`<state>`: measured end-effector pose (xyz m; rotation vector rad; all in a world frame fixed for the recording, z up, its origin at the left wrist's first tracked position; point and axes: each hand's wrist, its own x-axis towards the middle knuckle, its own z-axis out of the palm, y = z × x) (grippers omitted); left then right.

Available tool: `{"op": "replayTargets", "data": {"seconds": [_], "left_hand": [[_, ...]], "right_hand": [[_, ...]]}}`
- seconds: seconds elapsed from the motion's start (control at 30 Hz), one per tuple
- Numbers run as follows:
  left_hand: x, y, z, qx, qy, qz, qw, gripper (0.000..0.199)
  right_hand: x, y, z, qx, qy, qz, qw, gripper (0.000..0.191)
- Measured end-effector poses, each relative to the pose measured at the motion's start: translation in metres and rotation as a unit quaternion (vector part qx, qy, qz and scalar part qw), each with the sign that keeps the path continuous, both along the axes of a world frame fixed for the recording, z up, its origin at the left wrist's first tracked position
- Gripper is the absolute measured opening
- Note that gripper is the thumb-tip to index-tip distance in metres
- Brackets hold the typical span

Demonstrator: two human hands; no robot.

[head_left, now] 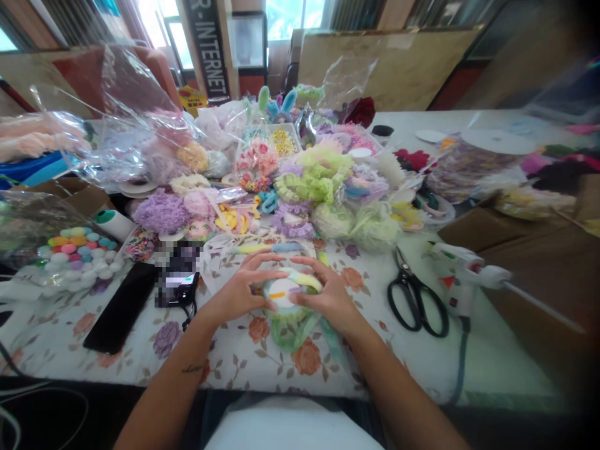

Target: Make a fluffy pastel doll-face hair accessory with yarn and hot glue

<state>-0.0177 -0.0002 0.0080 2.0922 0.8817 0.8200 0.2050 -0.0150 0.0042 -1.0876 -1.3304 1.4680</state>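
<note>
Both hands grip a pastel ribbon rosette [282, 292] from its two sides, just above the flowered tablecloth. Its middle is a round white disc with an orange strip and a purple strip on it. Pale yellow and mint ruffles surround the disc. My left hand [244, 286] curls its fingers over the far side, with the thumb at the near left rim. My right hand [332, 295] mirrors it, its thumb pressing near the purple strip. Green ribbon tails [290, 334] hang toward me. Behind my fingers lies a pastel ribbon strip [262, 248]. The rosette's underside is hidden.
Black-handled scissors [417, 300] and a white glue gun [462, 272] lie to the right, beside a cardboard box [529, 287]. Two phones, one a black phone [122, 306], lie left near bagged pom-poms [77, 253]. Heaped lace, such as green lace [319, 172], fills the back.
</note>
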Motion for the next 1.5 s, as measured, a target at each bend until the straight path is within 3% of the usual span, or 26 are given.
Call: {"op": "replayTargets", "data": {"seconds": [0.17, 0.33, 0.43, 0.73, 0.9, 1.0, 1.13, 1.27, 1.4, 1.5], "left_hand": [[0.002, -0.002, 0.000, -0.009, -0.025, 0.029, 0.999, 0.064], [0.009, -0.001, -0.006, 0.085, -0.064, 0.109, 0.988, 0.053], [0.012, 0.001, -0.012, 0.116, -0.073, 0.111, 0.984, 0.049], [0.014, 0.000, -0.018, 0.090, -0.071, 0.103, 0.988, 0.040], [0.019, -0.001, -0.018, 0.183, -0.086, 0.177, 0.963, 0.046], [0.021, -0.001, -0.019, 0.233, -0.087, 0.206, 0.946, 0.038], [0.022, -0.001, -0.023, 0.194, -0.089, 0.196, 0.957, 0.030], [0.023, -0.003, -0.023, 0.170, -0.056, 0.196, 0.964, 0.030], [0.029, -0.010, -0.018, 0.207, -0.022, 0.202, 0.957, 0.039], [0.035, -0.014, -0.018, 0.182, -0.046, 0.173, 0.967, 0.046]], "right_hand": [[-0.003, 0.001, 0.002, -0.029, 0.044, -0.033, 0.998, 0.057], [-0.006, 0.003, -0.002, -0.048, 0.069, -0.090, 0.992, 0.060], [-0.006, 0.003, -0.005, -0.038, 0.068, -0.110, 0.991, 0.061], [-0.009, 0.000, 0.001, -0.044, 0.070, -0.138, 0.987, 0.060], [-0.010, 0.002, -0.001, -0.004, 0.057, -0.150, 0.987, 0.056], [-0.008, 0.002, -0.005, 0.045, 0.009, -0.158, 0.986, 0.055], [-0.007, 0.000, -0.009, 0.089, -0.048, -0.174, 0.979, 0.055], [-0.010, -0.002, -0.009, 0.151, -0.130, -0.219, 0.955, 0.048], [-0.013, -0.002, -0.015, 0.260, -0.245, -0.249, 0.900, 0.040], [-0.013, -0.003, -0.021, 0.320, -0.302, -0.236, 0.867, 0.038]]}}
